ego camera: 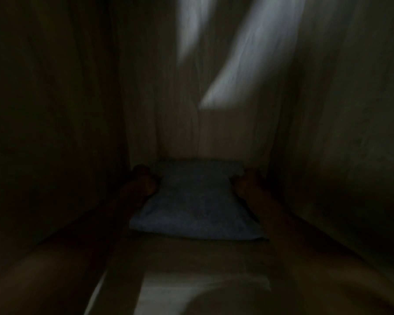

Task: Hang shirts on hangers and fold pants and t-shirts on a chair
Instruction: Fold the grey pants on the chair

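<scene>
Setting: a dark, narrow enclosed compartment, seen from the head camera looking in and down. Plain walls rise on the left and right and a back wall closes the far end. Pale streaks of light fall across the upper back wall; frame is dim and somewhat blurred throughout.

Floor of compartment: a flat shelf surface, brownish, with a paler lit patch at the near edge.

Task item: one folded blue garment lies flat on the shelf, pushed well in, its far edge at or just short of the back wall. It sits about centred between the two side walls. Whether it is pants or a t-shirt cannot be told from this view.

Left hand: reaches in along the left wall, at the garment's left far corner, touching its edge. Fingers look curled at the fabric, but too dark to tell if they grip it or merely rest against it.

Right hand: mirrors this at the right far corner, touching the garment's edge. Finger position likewise cannot be told.

Both forearms run from the near corners of the frame inward, flanking the garment.
</scene>
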Motion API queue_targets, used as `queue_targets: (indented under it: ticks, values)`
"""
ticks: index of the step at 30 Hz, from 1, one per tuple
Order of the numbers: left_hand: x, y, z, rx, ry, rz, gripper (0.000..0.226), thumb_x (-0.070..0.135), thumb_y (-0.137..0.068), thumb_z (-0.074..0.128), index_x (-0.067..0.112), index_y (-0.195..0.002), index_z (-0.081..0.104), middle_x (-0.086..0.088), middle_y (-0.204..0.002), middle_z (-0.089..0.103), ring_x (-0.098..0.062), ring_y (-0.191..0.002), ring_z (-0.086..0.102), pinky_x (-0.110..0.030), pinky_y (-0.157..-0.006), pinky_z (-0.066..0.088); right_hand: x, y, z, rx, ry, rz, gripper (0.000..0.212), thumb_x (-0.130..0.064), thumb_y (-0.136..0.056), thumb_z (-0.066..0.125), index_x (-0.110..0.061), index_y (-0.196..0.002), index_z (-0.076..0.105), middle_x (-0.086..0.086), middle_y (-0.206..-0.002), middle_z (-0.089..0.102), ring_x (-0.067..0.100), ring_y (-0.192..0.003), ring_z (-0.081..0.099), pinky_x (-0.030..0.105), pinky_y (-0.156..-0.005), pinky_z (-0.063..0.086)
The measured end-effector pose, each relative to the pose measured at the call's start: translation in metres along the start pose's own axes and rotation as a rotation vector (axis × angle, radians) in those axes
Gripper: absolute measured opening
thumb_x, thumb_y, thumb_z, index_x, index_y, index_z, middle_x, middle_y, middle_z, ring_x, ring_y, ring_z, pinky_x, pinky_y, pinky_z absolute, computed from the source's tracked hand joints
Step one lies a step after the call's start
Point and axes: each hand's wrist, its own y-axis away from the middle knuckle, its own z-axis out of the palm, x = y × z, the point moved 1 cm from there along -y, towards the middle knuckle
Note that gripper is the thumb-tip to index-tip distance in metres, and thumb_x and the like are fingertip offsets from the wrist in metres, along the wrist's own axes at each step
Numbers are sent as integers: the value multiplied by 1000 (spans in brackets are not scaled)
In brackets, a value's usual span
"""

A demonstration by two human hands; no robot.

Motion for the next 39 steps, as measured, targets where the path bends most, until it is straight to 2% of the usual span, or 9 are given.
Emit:
queue_targets:
  ticks: [6, 9, 14, 17, 19, 22, 25, 29, 39]
  values:
    - [-3, 30, -2, 264, -295, 380, 57, 44, -96, 33, 2, -124, 60, -26, -113, 64, -44, -102, 61, -47, -90, 50, -3, 26, 10, 175, 240, -219, 48, -33, -99, 50, -10, -141, 48, 17, -140, 53, 37, -129, 49, 44, -108, 39]
    - [-1, 39, 7, 217, -448, 540, 58, 45, -93, 22, 10, -103, 66, -19, -97, 67, -42, -89, 62, -49, -84, 52, -6, 48, 18, 123, 361, -335, 45, -32, -100, 46, -14, -141, 50, 13, -142, 52, 34, -131, 47, 42, -110, 33]
    - [-30, 42, 20, -72, -421, 350, 41, 22, -75, 33, 1, -79, 69, -18, -65, 63, -35, -54, 62, -38, -53, 55, 5, 77, 18, 36, 442, -339, 47, -32, -99, 44, -19, -144, 44, 10, -146, 45, 31, -137, 40, 42, -110, 35]
    - [-26, 65, 18, 1, -252, 271, 31, 20, -72, 51, 1, -80, 74, -17, -68, 69, -29, -53, 69, -27, -40, 52, 8, 102, 7, 15, 444, -314, 52, -34, -96, 42, -16, -145, 45, 12, -146, 44, 32, -139, 39, 44, -110, 37]
    - [-2, 111, -9, -31, -178, 206, 34, 18, -84, 63, -5, -108, 70, -26, -103, 70, -27, -87, 73, -16, -63, 55, 4, 124, -6, -9, 418, -274, 53, -33, -97, 43, -15, -147, 43, 14, -151, 41, 32, -141, 37, 44, -111, 37]
    - [13, 164, -50, -15, -288, 155, 46, 16, -108, 30, -6, -149, 31, -24, -155, 33, -25, -126, 51, -9, -87, 41, -15, 172, -31, -91, 433, -196, 53, -32, -98, 43, -18, -150, 40, 10, -157, 34, 30, -143, 33, 42, -111, 39]
    - [25, 217, -98, -59, -400, 210, 53, 14, -95, 53, 6, -146, 40, -17, -144, 46, -34, -132, 48, -38, -105, 44, -40, 229, -59, -102, 459, -191, 53, -34, -98, 35, -13, -146, 44, 12, -150, 44, 32, -135, 44, 37, -105, 45]
    - [55, 299, -181, -115, -567, 255, 54, 13, -85, 66, 14, -136, 48, -10, -126, 59, -32, -116, 60, -40, -92, 53, -91, 321, -117, -97, 446, -138, 39, -28, -101, 45, -13, -137, 51, 12, -138, 53, 34, -127, 51, 38, -100, 44]
    - [91, 449, -352, -103, -352, 259, 36, 20, -93, 52, 15, -128, 56, -11, -124, 64, -33, -109, 64, -43, -91, 53, -184, 492, -236, -247, 413, -160, 45, -28, -102, 42, -16, -145, 45, 7, -151, 44, 26, -135, 46, 32, -101, 43]
